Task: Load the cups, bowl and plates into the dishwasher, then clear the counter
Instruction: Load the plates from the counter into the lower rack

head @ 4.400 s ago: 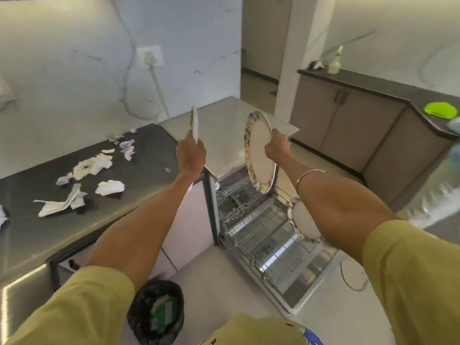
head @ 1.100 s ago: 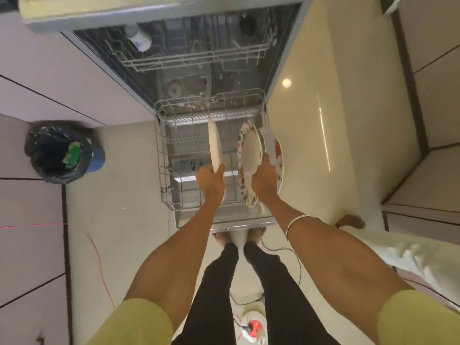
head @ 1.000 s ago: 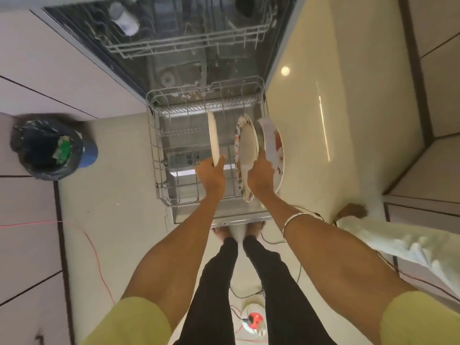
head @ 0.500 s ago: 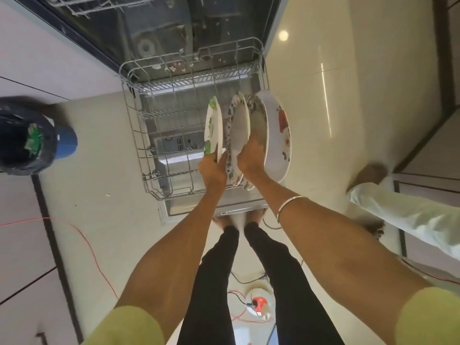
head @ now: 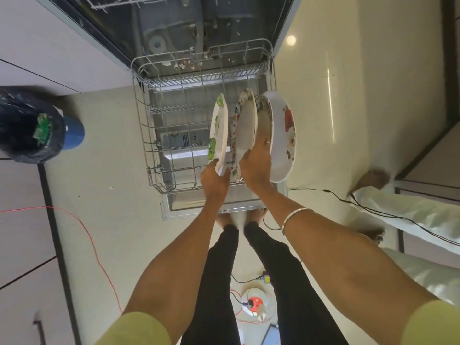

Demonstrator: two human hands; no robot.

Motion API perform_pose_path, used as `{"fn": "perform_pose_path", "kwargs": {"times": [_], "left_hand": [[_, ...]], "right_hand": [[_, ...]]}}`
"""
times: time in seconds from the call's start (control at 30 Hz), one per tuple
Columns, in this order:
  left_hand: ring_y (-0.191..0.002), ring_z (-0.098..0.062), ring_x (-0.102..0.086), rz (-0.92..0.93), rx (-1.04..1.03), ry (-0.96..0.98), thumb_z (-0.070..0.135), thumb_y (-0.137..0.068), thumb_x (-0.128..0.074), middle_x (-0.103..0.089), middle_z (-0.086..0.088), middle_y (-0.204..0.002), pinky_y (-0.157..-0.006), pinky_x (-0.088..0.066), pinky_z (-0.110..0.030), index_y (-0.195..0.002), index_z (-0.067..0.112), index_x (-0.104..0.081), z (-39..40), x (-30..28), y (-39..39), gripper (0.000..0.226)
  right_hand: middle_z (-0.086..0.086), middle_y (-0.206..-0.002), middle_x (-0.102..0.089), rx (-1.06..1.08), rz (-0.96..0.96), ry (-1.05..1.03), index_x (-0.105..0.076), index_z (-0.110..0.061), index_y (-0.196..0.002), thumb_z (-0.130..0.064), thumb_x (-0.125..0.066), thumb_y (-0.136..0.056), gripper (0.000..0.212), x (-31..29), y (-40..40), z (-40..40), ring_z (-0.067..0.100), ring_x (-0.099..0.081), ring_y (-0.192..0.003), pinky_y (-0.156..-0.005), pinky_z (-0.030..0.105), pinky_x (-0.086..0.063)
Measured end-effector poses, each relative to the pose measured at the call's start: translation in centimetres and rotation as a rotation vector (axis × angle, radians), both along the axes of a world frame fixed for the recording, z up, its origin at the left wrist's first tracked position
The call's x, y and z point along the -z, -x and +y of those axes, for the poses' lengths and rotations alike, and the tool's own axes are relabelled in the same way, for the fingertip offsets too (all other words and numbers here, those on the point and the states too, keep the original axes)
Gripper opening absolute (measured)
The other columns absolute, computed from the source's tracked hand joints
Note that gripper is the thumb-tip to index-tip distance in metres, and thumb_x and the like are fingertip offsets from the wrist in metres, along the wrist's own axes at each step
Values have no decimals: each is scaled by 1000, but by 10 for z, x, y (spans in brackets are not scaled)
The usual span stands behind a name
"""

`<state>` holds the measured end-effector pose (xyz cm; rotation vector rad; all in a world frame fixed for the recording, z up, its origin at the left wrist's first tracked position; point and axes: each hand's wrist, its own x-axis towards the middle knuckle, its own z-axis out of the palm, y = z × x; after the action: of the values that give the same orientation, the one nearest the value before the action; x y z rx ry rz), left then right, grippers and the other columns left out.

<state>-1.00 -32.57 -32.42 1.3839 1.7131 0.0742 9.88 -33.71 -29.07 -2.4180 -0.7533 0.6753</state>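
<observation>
I look straight down at the dishwasher's pulled-out lower rack (head: pixel 149 135). My left hand (head: pixel 214 179) grips the near edge of a white plate with green leaf print (head: pixel 220 130), held on edge over the rack's right half. My right hand (head: pixel 256 165) holds a plate with a patterned rim (head: pixel 245 123), also on edge, just right of the first. A larger white plate with red flowers (head: pixel 283 138) stands upright in the rack at its right side, touching the back of my right hand.
The open dishwasher tub (head: pixel 174 26) and its door (head: pixel 211 207) lie ahead. A bin with a black bag (head: pixel 29 128) stands left. A red cable (head: pixel 94 245) and a black cable (head: pixel 348 197) cross the floor. Another person's leg (head: pixel 408 215) is at right.
From standing height with a plate in each hand, I have bent down over the rack. Both plates have come lower and closer to the flowered plate standing there.
</observation>
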Motion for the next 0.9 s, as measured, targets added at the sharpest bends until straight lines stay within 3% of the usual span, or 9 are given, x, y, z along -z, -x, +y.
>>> {"fn": "perform_pose_path", "kwargs": {"times": [0.1,0.3,0.47,0.57,0.77,0.9], "left_hand": [[-117,-31,-60,-8,4,-26,27,-84,-77,-64,-13,-130,-99,-52,-49,-136,8,-56,-3,-1,3,60],[-122,-31,-57,-44,61,-47,19,-80,-81,-59,-14,-136,-104,-48,-42,-139,4,-50,-15,-9,19,69],[-122,-29,-55,-63,150,-80,11,-77,-80,-58,-13,-134,-104,-49,-38,-139,6,-49,-35,-3,57,69],[-121,-26,-52,-23,212,-130,9,-80,-76,-53,-12,-133,-104,-43,-29,-139,6,-47,-45,1,82,66],[-126,-30,-49,26,358,-205,9,-91,-63,-49,-14,-138,-107,-45,-44,-142,4,-42,-59,33,111,55],[-116,-30,-54,-19,397,-415,9,-102,-45,-58,-14,-128,-99,-50,-47,-131,4,-51,-56,73,107,31]], "right_hand": [[12,-148,-42,-56,-76,-40,-25,-7,-152,-16,-63,-91,72,1,6,-7,32,-52,-126,-97,46,-53],[15,-153,-34,-147,-144,-75,-22,-5,-153,-9,-61,-92,72,-3,24,-28,35,-52,-125,-94,49,-54],[15,-147,-43,-130,-216,-158,-40,-5,-145,2,-52,-90,56,-16,51,-49,32,-48,-129,-105,43,-47],[8,-135,-51,-127,-199,-224,-52,-12,-134,5,-50,-89,48,-14,77,-65,25,-50,-122,-103,39,-49],[10,-130,-55,-193,-101,-143,-55,-12,-131,0,-49,-96,38,20,112,-94,25,-58,-110,-90,36,-56],[15,-133,-53,-288,-112,-124,-53,-8,-133,-3,-45,-98,37,63,117,-95,30,-54,-119,-97,41,-52]]}}
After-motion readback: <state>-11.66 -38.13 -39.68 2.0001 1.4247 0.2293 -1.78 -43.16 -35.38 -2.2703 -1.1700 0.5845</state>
